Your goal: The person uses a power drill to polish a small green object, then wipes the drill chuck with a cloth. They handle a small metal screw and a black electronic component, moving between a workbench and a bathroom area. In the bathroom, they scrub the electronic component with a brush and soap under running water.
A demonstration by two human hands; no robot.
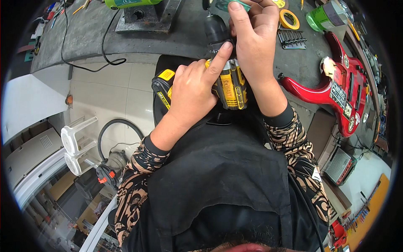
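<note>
A yellow and black cordless drill lies across my lap side of the bench, its chuck pointing away from me. My left hand is closed round its handle, the index finger stretched along the body toward the chuck. The yellow-topped battery sticks out left of that hand. A thin shaft runs from the chuck to a small dark round piece, cut by the top edge. Beside the shaft, my right hand pinches a thin, shiny green piece between thumb and fingers; its kind is unclear.
A green power tool on a dark metal base stands on the grey bench at left, with a black cord. To the right are yellow tape, a rack of small bits, a bottle and a red guitar body. White stools stand lower left.
</note>
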